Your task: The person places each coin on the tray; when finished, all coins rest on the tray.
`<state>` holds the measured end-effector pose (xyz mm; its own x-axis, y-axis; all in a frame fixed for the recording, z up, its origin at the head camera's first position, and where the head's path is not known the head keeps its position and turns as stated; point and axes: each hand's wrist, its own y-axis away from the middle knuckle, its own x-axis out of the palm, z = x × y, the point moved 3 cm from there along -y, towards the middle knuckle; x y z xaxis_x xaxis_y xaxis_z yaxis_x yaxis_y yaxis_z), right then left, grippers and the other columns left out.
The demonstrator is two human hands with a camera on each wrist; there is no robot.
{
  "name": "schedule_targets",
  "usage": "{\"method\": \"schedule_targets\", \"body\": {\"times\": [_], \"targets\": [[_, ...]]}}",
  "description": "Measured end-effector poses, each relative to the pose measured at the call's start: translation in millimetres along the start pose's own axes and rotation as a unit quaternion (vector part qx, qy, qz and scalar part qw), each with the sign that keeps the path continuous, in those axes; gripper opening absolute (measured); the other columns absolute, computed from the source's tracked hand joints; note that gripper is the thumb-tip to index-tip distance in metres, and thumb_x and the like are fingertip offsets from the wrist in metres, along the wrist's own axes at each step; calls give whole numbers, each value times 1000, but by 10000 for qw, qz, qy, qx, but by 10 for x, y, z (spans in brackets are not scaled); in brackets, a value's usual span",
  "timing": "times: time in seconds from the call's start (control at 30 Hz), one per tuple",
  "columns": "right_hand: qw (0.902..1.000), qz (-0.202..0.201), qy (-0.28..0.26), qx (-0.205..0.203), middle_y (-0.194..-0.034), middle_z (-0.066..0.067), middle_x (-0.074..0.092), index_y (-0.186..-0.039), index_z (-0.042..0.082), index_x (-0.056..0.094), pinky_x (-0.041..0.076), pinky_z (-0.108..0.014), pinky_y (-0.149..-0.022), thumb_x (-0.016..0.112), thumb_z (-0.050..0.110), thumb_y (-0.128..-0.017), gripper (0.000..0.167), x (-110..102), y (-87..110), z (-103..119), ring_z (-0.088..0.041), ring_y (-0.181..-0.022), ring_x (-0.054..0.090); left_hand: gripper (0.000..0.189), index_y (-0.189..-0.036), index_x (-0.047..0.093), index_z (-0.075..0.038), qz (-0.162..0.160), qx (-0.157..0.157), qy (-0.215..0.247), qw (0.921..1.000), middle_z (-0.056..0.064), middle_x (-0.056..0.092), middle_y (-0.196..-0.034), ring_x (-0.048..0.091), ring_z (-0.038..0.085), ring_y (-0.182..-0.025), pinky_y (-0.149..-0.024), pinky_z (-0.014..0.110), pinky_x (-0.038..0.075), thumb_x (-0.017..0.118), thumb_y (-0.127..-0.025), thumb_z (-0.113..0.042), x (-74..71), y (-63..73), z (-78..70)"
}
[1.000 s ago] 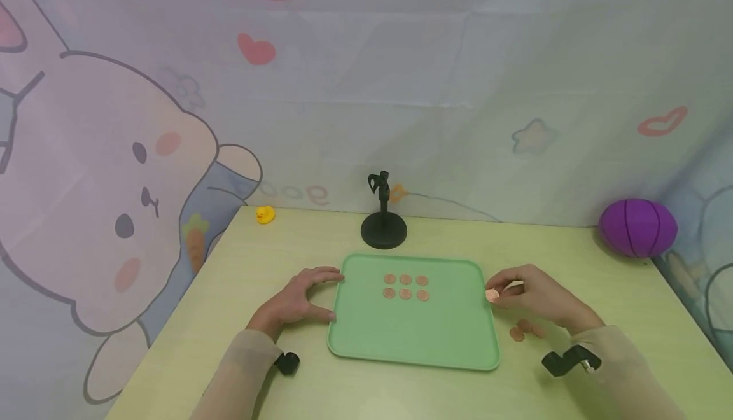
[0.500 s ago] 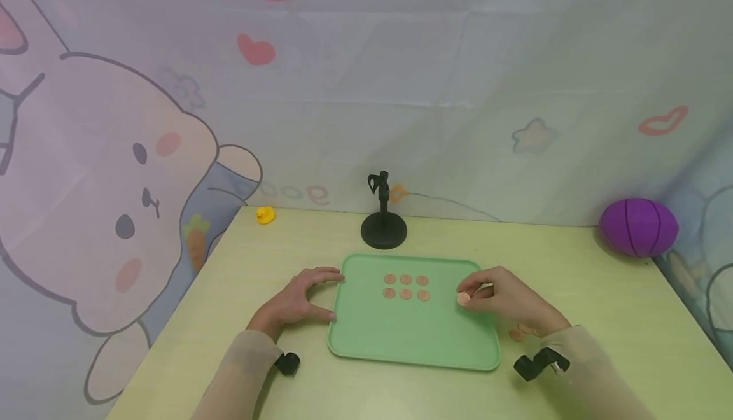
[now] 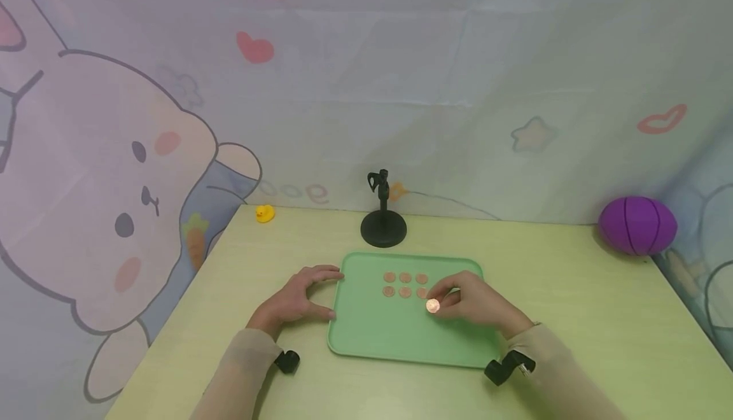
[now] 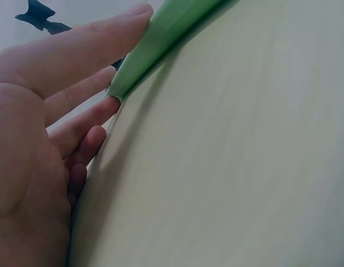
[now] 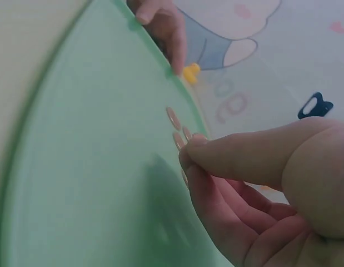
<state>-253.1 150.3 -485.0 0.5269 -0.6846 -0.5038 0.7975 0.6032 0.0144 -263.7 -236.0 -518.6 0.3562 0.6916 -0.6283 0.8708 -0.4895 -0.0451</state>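
Observation:
In the head view a light green tray (image 3: 372,337) lies on the table, bearing copper-coloured coins (image 3: 404,277) in two short rows. The right hand (image 3: 472,305) is over the right half of the tray and pinches one more coin (image 3: 432,306) between thumb and fingertips. This coin shines brightly, just in front of the near row's right-hand coin, which the fingers partly cover. At the tray's left edge is the left hand (image 3: 298,296), its thumb and fingers spread and touching the rim. From the left wrist, the thumb (image 4: 88,47) lies against the green rim (image 4: 155,44).
Behind the tray stands a black stand (image 3: 383,229) with a round base. A yellow toy duck (image 3: 265,214) sits at the table's back left, and a purple ball (image 3: 637,225) at the back right. A printed cloth (image 3: 366,89) hangs behind the table.
The right hand has carried the pinched coin leftwards from the tray's right edge to near the coin rows. Its forearm now hides the loose coins right of the tray. The left hand stays put.

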Motion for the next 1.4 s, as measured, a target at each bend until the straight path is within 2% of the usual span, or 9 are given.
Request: {"method": "schedule_targets", "body": {"times": [0.27, 0.43, 0.53, 0.87, 1.13, 1.27, 1.4], "targets": [[9965, -31, 717, -432, -94, 1, 76, -101, 8, 79, 59, -26, -77, 82, 17, -92, 13, 257, -135, 124, -5, -80, 71, 75, -144, 65, -25, -27, -29, 94, 9999, 1, 50, -159, 38, 32, -146, -120, 63, 26, 95, -76, -35, -4, -8, 21], [9891, -165, 1267, -726, -83, 8, 73, -94, 11, 78, 55, -24, -75, 78, 13, -93, 2, 386, -195, 217, 0, -76, 65, 75, -144, 64, -24, -38, -30, 139, 9999, 2, 50, -159, 38, 33, -147, -120, 64, 25, 95, -76, -35, 2, -6, 18], [9832, -312, 1589, -838, -78, 11, 70, -89, 12, 77, 53, -24, -75, 76, 9, -93, 6, 432, -232, 262, 1, -73, 61, 76, -145, 64, -24, -40, -38, 75, 10000, 1, 50, -160, 37, 32, -147, -121, 63, 25, 95, -76, -36, 1, -10, 19], [9826, -280, 1609, -880, -81, 10, 73, -89, 14, 79, 54, -25, -73, 75, 6, -93, 9, 537, -339, 280, -3, -76, 63, 77, -144, 65, -27, -38, -59, -37, 10000, -2, 50, -159, 39, 29, -146, -121, 61, 27, 95, -74, -38, -3, -12, 16], [9747, -704, 1875, -993, -81, 8, 72, -89, 13, 78, 48, -29, -76, 78, 10, -92, 5, 643, -395, 280, -2, -70, 55, 75, -143, 65, -25, -76, 54, -31, 10000, 1, 51, -158, 40, 31, -145, -120, 61, 28, 95, -76, -36, 2, -16, 30], [9711, -932, 1995, -919, -84, 6, 74, -89, 12, 77, 49, -32, -78, 79, 14, -92, 4, 679, -409, 251, -4, -75, 61, 74, -143, 66, -24, -90, 112, -16, 9999, 1, 52, -157, 41, 31, -143, -119, 62, 28, 95, -76, -35, 6, -15, 27], [9715, -1028, 2007, -732, -86, 6, 76, -87, 13, 76, 51, -35, -79, 81, 17, -92, 8, 696, -417, 245, -7, -81, 66, 74, -143, 66, -26, -79, 34, 3, 10000, -1, 52, -157, 40, 30, -144, -120, 61, 28, 95, -75, -37, 7, -15, 35]]}}
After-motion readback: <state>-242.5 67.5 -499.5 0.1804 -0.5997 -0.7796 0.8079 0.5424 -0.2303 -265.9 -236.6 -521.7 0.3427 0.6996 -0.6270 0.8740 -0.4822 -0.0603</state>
